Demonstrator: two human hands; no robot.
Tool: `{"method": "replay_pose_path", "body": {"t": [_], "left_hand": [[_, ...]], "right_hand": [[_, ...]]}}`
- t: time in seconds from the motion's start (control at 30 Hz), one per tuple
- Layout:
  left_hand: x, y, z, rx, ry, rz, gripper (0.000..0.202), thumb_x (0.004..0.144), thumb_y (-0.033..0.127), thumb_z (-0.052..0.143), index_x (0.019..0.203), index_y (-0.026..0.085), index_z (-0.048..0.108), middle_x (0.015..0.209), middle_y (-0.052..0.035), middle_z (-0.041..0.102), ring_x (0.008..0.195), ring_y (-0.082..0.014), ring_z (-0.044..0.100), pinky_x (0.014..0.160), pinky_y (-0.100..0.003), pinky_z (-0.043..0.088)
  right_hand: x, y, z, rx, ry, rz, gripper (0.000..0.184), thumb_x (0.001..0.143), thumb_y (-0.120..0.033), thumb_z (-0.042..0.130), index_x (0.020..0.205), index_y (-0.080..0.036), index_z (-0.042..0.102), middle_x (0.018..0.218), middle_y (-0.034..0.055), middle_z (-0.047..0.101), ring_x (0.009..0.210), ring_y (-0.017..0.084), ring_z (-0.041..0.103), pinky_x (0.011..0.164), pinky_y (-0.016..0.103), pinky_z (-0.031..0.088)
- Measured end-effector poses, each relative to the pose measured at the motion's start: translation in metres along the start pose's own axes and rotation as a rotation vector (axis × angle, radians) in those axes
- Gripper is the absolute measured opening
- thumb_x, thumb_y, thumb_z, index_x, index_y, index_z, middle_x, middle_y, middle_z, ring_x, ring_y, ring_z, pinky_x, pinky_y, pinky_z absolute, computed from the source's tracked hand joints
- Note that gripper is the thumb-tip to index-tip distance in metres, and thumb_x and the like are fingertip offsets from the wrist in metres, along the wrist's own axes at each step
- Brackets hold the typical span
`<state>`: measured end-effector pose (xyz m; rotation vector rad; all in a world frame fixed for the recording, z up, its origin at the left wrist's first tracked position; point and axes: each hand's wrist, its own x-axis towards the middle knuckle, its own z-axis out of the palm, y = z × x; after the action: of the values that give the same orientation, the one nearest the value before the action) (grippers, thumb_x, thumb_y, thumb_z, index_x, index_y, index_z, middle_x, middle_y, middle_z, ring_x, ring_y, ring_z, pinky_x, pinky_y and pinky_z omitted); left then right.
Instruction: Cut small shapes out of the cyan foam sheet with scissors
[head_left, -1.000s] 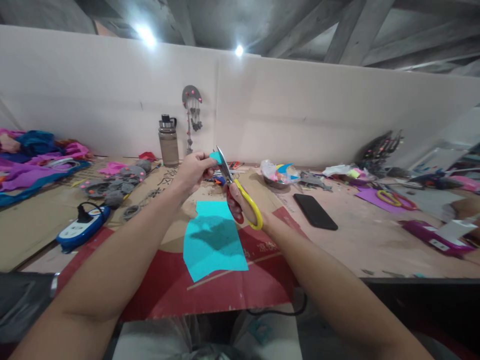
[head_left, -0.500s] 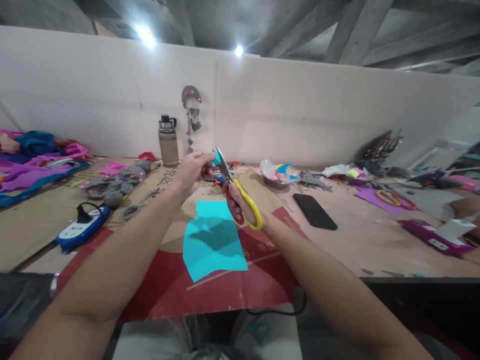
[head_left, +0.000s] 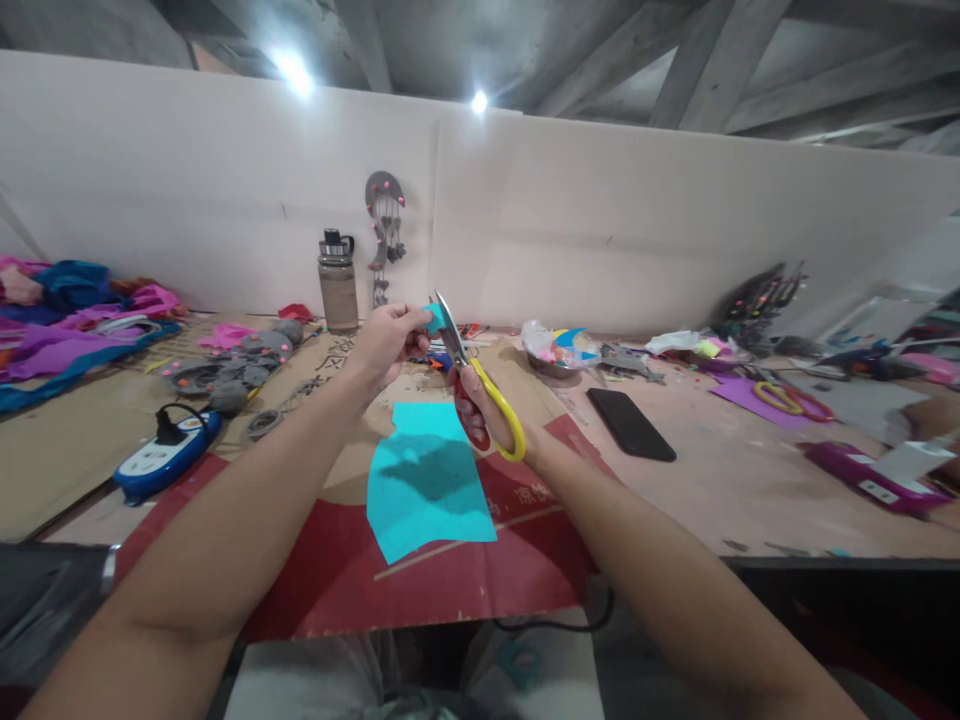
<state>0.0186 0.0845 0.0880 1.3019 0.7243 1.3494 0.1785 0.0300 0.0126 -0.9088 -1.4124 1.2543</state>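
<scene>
Little has shifted since half a second ago: our left hand's (head_left: pixel 391 340) grip pinches a small turquoise piece (head_left: pixel 436 319) at the scissors' (head_left: pixel 454 342) blades, our right hand (head_left: pixel 486 403) wrapped round the handles. Near the table's (head_left: pixel 720 480) front edge, a turquoise sheet (head_left: pixel 431 490) lies on cardboard (head_left: pixel 322 560). We seem mid-trim; another snip calls for steady turning.

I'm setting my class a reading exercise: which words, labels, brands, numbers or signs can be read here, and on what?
Red cardboard: "凉快", probably; what stands left of it is unclear.
Brown cardboard: black characters, too blurred to read.
Blue power strip: small round mark, too small to read.
I can read no brand or number.
</scene>
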Motion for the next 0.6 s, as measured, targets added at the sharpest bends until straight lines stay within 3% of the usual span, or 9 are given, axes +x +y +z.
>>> {"method": "replay_pose_path", "body": {"t": [0.6], "left_hand": [[-0.0014,-0.0018,0.0008,0.002,-0.013,-0.026,0.019,0.070,0.020,0.075,0.063,0.015,0.059,0.059,-0.0014,0.063,0.047,-0.0064,0.052,0.047,-0.019,0.040]], "right_hand": [[-0.0003,0.0050,-0.0033,0.011,-0.029,-0.045,0.062,0.082,-0.082,0.058,0.099,-0.023,0.051,0.060,-0.0098,0.040,0.036,0.005,0.033,0.030,0.017,0.027]]}}
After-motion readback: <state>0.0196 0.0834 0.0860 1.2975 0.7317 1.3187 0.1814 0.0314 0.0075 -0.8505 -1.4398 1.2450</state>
